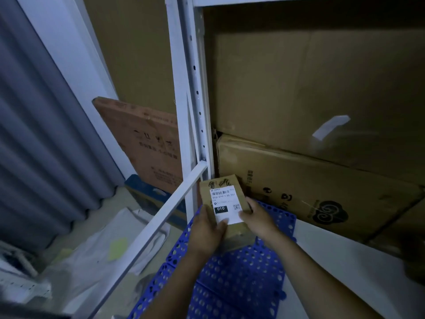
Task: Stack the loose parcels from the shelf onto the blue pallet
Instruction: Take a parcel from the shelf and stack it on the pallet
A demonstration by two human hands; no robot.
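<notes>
While pinching the small parcel [226, 202] by its long edges with left hand [207, 227] and right hand [258, 219], over the far end of the blue pallet [230, 284]: seems light, stiff; label possibly slippery.

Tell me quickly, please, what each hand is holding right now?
Left hand: grips the small labelled parcel by its left side, thumb on the label.
Right hand: grips the same parcel by its right side.
</notes>
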